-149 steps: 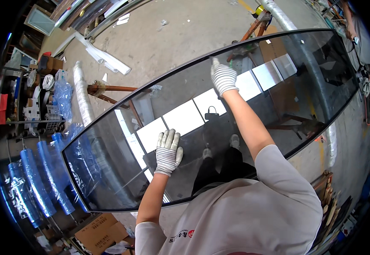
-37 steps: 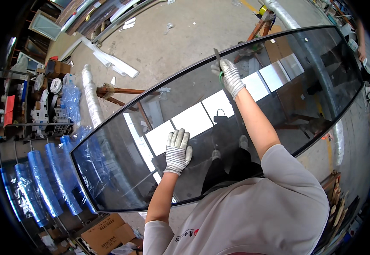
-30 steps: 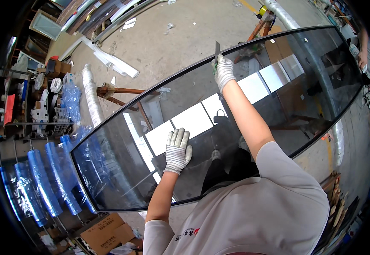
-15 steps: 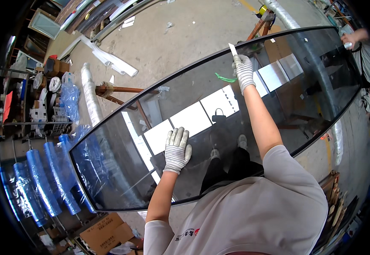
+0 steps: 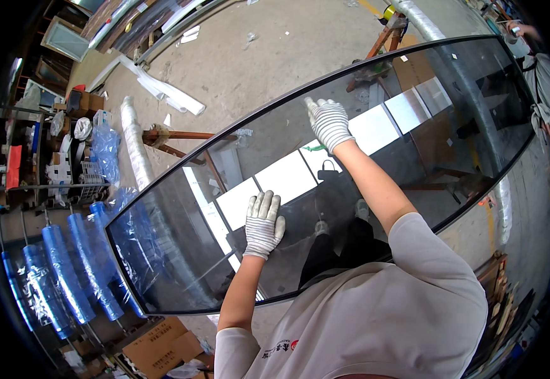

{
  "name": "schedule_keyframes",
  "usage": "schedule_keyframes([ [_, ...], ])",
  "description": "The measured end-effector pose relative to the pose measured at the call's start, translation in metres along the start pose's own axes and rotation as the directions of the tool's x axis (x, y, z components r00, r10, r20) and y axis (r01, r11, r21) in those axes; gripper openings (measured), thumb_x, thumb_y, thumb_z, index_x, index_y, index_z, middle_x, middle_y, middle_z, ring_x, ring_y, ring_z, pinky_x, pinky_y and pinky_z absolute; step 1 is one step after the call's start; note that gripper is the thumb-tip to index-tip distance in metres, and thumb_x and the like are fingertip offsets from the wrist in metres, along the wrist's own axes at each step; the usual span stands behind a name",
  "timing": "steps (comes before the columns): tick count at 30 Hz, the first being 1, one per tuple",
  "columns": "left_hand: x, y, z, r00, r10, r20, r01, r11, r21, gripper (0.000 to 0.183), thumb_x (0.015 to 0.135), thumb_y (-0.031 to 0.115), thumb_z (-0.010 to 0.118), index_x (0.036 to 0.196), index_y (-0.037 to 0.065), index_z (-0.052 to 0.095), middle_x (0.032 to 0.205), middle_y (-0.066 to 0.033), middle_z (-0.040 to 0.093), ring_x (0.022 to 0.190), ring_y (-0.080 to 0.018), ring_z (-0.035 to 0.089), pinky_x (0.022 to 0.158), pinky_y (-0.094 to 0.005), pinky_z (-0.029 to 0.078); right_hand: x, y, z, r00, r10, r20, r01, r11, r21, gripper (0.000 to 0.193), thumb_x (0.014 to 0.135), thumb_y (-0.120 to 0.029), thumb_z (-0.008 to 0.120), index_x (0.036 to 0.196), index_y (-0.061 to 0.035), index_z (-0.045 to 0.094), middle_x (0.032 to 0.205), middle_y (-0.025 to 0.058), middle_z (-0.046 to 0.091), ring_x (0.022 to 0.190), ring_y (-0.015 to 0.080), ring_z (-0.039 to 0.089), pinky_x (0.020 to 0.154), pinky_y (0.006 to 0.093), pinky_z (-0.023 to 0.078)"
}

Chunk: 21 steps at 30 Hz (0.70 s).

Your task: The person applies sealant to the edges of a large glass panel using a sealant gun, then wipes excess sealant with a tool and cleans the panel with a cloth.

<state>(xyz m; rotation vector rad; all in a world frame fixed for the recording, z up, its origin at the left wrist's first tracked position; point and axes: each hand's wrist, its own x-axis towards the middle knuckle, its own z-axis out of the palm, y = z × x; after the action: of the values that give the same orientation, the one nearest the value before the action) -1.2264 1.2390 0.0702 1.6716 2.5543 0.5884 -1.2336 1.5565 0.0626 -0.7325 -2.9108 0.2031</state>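
Observation:
A long dark glass pane [image 5: 275, 265] with a black edge lies flat before me, its far side curved. My left hand [image 5: 263, 226], in a white striped glove, rests open on the glass with its fingers stretched out. Further right and farther away, my right hand [image 5: 330, 124], gloved the same way, is closed over the pane near its far edge. A pale tip of the thin white strip [image 5: 308, 101] shows past its fingers; the rest is hidden by the glove. A green strand [image 5: 315, 148] shows just below that hand, on the glass or mirrored in it.
Wrapped rails [image 5: 137, 145] on wooden trestles [image 5: 186, 134] hold the pane up. Blue film rolls [image 5: 68, 268] hang at the left, beside a cluttered shelf [image 5: 54, 183]. Cardboard boxes [image 5: 161, 344] lie at the lower left. Another person [image 5: 549, 88] stands by the pane's right end.
My right hand has moved left along the pane's far side, and the green strand has shifted left and nearer. The left hand stays put. The other person's hand has lifted off the pane's right end.

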Motion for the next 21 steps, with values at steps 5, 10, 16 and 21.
schedule_keyframes([
  [5,-0.003,0.001,-0.001,0.999,-0.03,0.01,0.03,0.999,-0.012,0.053,0.075,0.018,0.054,0.125,0.003,0.047,0.128,-0.0203,0.046,0.12,-0.0389,0.042,0.105,-0.0514,0.028,0.006,0.029,-0.008,0.939,0.335,-0.08,-0.336,0.942,-0.003,0.035,0.088,-0.022,0.045,0.117,-0.0059,0.055,0.087,0.0122,0.066,0.081,0.0275,0.064,0.074,0.0399,0.05],
  [10,-0.001,0.0,0.0,1.0,-0.013,0.004,0.013,1.0,-0.016,0.053,0.073,0.016,0.055,0.124,0.002,0.048,0.128,-0.0207,0.046,0.12,-0.0393,0.042,0.105,-0.0513,0.027,0.014,-0.003,-0.011,0.964,0.22,0.149,-0.214,0.975,-0.059,0.043,0.088,-0.016,0.039,0.129,-0.0045,0.046,0.091,0.0125,0.068,0.085,0.0254,0.065,0.074,0.0384,0.05],
  [16,-0.004,0.001,-0.002,1.0,-0.027,0.008,0.027,1.0,-0.012,0.055,0.073,0.016,0.056,0.125,0.002,0.047,0.128,-0.0207,0.046,0.121,-0.0391,0.041,0.105,-0.0513,0.027,0.016,-0.005,-0.026,0.937,0.28,0.209,-0.286,0.958,-0.003,0.042,0.09,-0.017,0.036,0.129,-0.0064,0.047,0.087,0.0144,0.068,0.079,0.0278,0.067,0.07,0.04,0.052],
  [21,0.0,0.0,0.0,1.0,-0.004,0.004,0.005,1.0,-0.021,0.055,0.074,0.016,0.056,0.126,0.002,0.046,0.129,-0.0209,0.046,0.121,-0.0389,0.041,0.105,-0.0513,0.027,0.018,0.005,-0.016,0.923,0.319,0.215,-0.325,0.946,-0.009,0.042,0.091,-0.018,0.035,0.128,-0.0017,0.047,0.085,0.0164,0.068,0.078,0.0292,0.067,0.069,0.0413,0.052],
])
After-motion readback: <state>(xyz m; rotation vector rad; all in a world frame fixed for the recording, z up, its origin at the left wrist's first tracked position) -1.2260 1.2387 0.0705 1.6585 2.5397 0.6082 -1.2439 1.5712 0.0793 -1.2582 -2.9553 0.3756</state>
